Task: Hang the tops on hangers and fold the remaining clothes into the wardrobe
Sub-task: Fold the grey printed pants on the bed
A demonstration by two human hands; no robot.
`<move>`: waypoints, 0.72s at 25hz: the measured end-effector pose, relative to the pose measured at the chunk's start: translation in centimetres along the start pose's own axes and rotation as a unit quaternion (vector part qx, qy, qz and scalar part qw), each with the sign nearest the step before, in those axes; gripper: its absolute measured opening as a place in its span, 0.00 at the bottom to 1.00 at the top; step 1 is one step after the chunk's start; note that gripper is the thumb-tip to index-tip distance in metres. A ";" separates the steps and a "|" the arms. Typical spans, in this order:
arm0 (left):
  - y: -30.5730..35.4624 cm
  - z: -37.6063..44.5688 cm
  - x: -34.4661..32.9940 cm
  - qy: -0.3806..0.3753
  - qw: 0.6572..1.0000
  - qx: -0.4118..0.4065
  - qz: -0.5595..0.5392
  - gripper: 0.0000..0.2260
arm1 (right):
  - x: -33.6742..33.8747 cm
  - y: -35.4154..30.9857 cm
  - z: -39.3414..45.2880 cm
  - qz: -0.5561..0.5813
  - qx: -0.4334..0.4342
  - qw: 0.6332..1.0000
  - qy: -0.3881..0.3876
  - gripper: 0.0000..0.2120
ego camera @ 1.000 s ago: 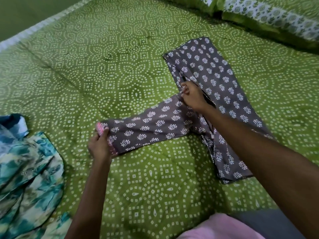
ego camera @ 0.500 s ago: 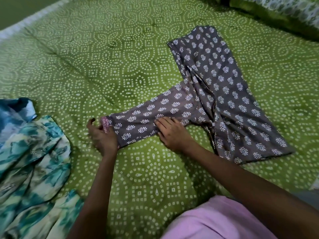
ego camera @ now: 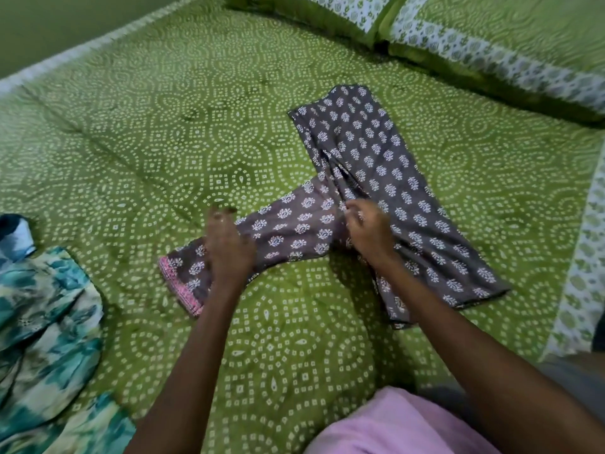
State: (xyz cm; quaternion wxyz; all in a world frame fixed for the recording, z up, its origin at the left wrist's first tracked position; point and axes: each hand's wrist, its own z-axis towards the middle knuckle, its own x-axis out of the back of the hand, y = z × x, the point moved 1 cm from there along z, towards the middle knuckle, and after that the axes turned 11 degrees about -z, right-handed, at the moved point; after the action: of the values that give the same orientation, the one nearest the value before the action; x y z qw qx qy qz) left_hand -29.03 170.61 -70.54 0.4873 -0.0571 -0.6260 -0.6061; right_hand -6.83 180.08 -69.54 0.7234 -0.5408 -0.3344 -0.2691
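Note:
A grey top [ego camera: 386,152] with a white floral print lies on the green bedsheet [ego camera: 157,126], its body folded lengthwise and running from the middle toward the right. One sleeve [ego camera: 294,227] stretches out to the left and ends in a pink cuff [ego camera: 178,286]. My left hand [ego camera: 227,247] lies flat over the sleeve near the cuff, fingers straight and blurred. My right hand [ego camera: 370,231] sits where the sleeve joins the body, with its fingers curled into the fabric there.
A crumpled teal and cream patterned garment [ego camera: 42,322] lies at the left edge. Green printed pillows [ego camera: 474,44] sit at the far right. The sheet's white-patterned border [ego camera: 582,290] marks the bed's right edge. My pink clothing [ego camera: 393,424] fills the bottom.
My left hand left the pink cuff and moved up onto the sleeve. My right hand slid from the middle of the sleeve back to where it joins the body.

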 end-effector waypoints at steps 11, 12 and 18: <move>11.9 15.1 -17.4 -0.170 0.837 0.287 -0.434 0.11 | 0.9 5.9 0.4 -0.043 -0.194 0.971 -0.132 0.13; 12.2 16.8 -18.0 -0.163 0.804 0.315 -0.478 0.13 | 0.6 5.7 0.7 -0.038 -0.199 0.969 -0.139 0.14; 12.0 22.0 -19.4 -0.184 0.711 0.394 -0.553 0.10 | 0.0 4.5 1.2 -0.014 -0.169 0.980 -0.100 0.07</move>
State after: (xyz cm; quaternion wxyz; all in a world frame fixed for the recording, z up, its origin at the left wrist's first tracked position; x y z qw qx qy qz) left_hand -22.88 201.70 -70.66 -0.0816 0.3857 -0.8049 -0.4435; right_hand -3.64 182.47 -72.05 0.5803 -0.6747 -0.3627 -0.2766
